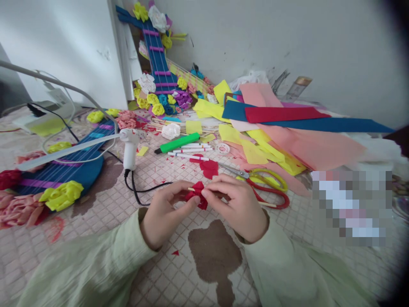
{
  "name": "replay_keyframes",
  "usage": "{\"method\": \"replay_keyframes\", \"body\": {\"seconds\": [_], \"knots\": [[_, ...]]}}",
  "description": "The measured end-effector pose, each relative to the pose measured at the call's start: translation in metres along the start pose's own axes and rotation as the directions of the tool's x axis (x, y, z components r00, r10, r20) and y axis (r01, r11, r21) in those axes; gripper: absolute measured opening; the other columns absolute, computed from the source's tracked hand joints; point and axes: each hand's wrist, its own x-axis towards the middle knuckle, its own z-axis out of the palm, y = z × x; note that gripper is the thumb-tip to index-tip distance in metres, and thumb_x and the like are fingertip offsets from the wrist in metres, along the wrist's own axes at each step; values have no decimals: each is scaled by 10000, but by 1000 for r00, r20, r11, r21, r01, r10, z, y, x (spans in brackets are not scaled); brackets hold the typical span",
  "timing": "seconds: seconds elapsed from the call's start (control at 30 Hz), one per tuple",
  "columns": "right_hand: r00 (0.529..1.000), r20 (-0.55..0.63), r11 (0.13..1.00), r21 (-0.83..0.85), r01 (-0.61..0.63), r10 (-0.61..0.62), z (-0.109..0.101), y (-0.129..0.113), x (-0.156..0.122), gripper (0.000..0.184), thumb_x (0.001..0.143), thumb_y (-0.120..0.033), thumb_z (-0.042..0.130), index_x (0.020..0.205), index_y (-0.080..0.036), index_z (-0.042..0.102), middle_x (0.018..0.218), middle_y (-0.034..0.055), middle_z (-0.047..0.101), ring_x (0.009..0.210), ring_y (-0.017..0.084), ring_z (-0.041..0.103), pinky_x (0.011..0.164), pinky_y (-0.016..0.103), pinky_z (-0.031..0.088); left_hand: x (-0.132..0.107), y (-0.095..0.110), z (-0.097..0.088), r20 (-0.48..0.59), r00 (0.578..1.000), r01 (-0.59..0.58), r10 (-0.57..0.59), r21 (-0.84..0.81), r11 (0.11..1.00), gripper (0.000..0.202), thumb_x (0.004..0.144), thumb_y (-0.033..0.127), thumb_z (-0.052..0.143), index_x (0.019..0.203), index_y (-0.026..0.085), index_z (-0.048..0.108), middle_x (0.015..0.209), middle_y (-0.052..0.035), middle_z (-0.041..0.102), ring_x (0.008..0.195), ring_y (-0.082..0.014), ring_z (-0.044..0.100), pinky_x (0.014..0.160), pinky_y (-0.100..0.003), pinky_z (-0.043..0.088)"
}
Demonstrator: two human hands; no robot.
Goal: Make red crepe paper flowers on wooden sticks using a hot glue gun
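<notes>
A small red crepe-paper flower point(200, 187) is pinched between both hands, above the tabletop. My left hand point(169, 211) grips its left side with thumb and fingers, and a thin pale stick point(191, 189) shows at the petals there. On the right side my right hand point(238, 202) presses the petals between thumb and fingertips; its other fingers are curled. Just beyond the hands lie loose red paper pieces point(210, 169). Close to the right hand rest scissors point(268, 179) with yellow and red handles.
A white glue gun point(129, 149) stands at left with its black cord. Decorated blue guitar shapes point(92, 149) lie left and lean behind. White pens point(191, 150), a green black-tipped tool point(179, 143) and coloured crepe sheets point(306, 145) lie beyond. A blurred patch covers the right.
</notes>
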Motion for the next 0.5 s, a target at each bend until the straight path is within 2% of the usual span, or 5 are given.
{"method": "replay_keyframes", "body": {"seconds": [0.1,0.5], "knots": [[1000,14,1000,2,-6,6,-1,-1,1,164,821,-209,529,738,-158,662,701,22,587,598,112,527,557,247,424,0,0,1,-1,1000,3,-3,-2,1000,173,718,237,636,849,124,645,835,-77,668,742,-179,636,691,-318,549],[1000,18,996,92,-11,9,-1,-5,1,104,775,-155,572,731,-142,665,709,26,612,627,102,560,586,223,444,2,2,-1,-52,995,-75,79,86,993,122,753,224,598,804,135,663,771,-56,688,700,-160,637,639,-266,534]]}}
